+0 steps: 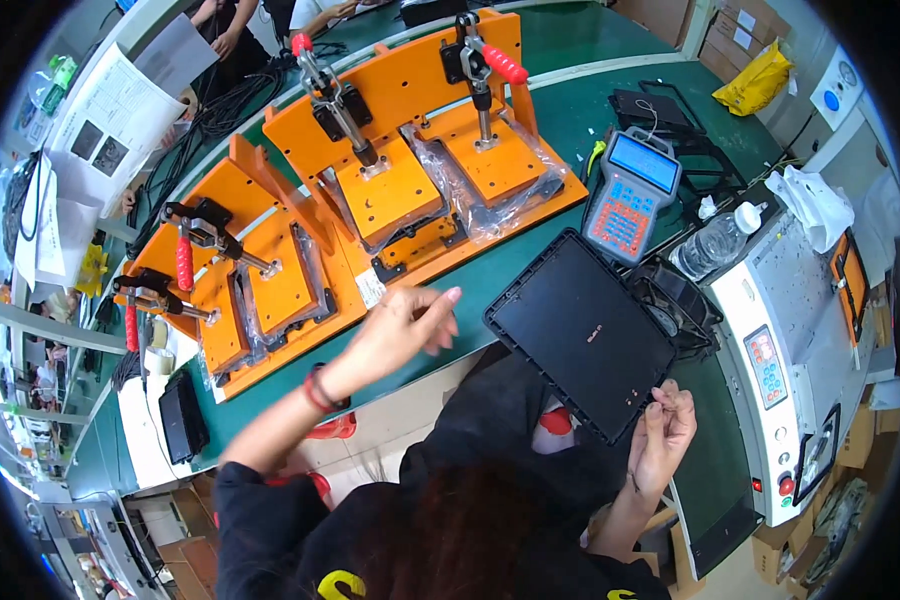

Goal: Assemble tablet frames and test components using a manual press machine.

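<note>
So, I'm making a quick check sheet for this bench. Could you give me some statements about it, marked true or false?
1. The right hand holds the panel by its edge. True.
2. The bottle is to the right of the handset. True.
3. The left hand grips the bottle. False: the left hand holds nothing visible.
4. The jig is orange. True.
5. The clamp handles are blue. False: the handles are red.

Hands [402, 328] [662, 438] half-curled, well apart
</note>
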`<state>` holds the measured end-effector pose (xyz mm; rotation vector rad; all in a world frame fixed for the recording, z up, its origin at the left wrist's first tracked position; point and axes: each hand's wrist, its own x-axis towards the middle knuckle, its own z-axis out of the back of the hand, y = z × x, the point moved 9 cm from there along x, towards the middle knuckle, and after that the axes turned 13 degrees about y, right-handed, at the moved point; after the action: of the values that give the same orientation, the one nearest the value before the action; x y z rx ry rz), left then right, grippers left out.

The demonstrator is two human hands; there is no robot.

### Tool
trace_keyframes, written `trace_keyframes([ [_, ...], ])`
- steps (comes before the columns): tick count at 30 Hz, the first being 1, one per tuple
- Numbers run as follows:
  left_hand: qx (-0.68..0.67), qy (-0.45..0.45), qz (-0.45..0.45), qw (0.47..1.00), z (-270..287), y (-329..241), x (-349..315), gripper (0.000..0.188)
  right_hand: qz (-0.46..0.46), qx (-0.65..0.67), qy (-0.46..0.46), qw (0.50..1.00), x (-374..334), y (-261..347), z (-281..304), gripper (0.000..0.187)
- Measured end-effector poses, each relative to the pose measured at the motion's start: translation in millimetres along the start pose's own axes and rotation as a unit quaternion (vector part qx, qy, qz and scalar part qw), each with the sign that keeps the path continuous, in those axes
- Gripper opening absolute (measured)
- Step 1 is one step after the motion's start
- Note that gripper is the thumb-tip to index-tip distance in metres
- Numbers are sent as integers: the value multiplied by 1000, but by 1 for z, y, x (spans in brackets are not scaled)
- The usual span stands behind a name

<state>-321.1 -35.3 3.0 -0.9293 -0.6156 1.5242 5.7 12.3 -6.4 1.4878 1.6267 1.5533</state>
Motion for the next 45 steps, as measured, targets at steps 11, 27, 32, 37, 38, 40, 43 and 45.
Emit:
trace_keyframes([
  [11,-542,-328,-133,762,22,103,20,19,-80,54,15,995,-30,-20,-16,9],
  [27,-523,-251,-1,814,-43,98,-53,21,-72,-8,54,996,-12,-31,-45,11],
  [32,-516,-226,87,822,-76,114,-131,18,-51,2,104,993,7,-67,-113,8],
  [37,-539,-248,60,803,-82,118,-156,19,-38,32,123,991,38,-124,-173,9],
  [38,-537,-242,51,807,-85,119,-159,19,-29,18,121,992,44,-132,-181,9],
  [40,-555,-235,37,797,-90,123,-163,19,-21,3,131,991,54,-144,-200,10],
  [43,-556,-242,28,795,-100,138,-169,18,-41,-10,99,994,69,-164,-215,11],
  [45,-571,-248,22,783,-101,143,-170,18,-27,-21,88,996,79,-171,-220,12],
])
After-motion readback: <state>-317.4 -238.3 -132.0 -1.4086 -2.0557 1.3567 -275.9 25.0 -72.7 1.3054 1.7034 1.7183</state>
